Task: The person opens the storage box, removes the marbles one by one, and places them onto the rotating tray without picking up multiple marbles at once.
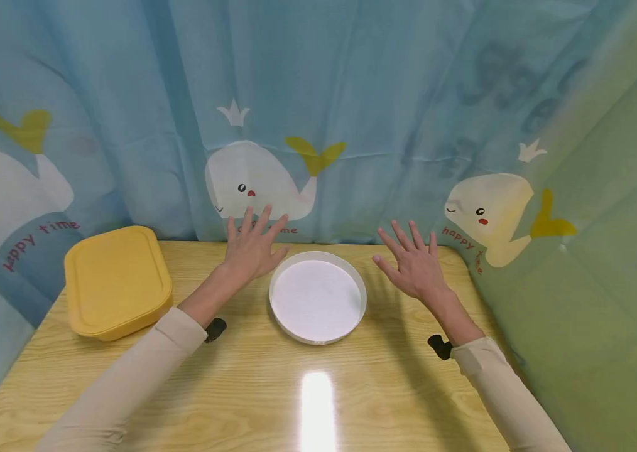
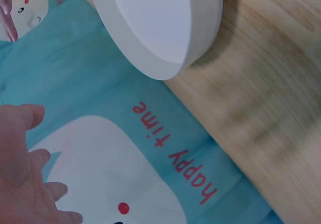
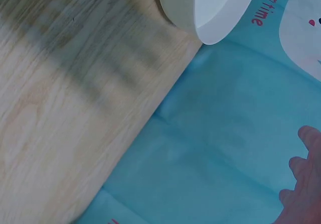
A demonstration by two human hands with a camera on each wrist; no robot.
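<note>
A round white tray with a low rim [image 1: 318, 339] rests on the wooden table, between the two hands. To its left, my left hand [image 1: 249, 252] is held above the table with fingers straight and spread, holding nothing. On the other side my right hand [image 1: 416, 269] is raised the same way, its fingers apart and nothing in it. Neither hand touches the tray. In the left wrist view the tray [image 2: 205, 23] shows at the top, with the left hand [image 2: 25, 169] at the lower left. The right wrist view has the tray [image 3: 183, 5] at the top and the right hand [image 3: 303, 184] at the lower right.
A yellow lidded box [image 1: 117, 279] stands at the table's left side, close to the left forearm. Behind the wooden table [image 1: 273, 389] hangs a blue curtain [image 1: 386, 113] printed with whales. A green curtain [image 1: 595, 301] borders the right side.
</note>
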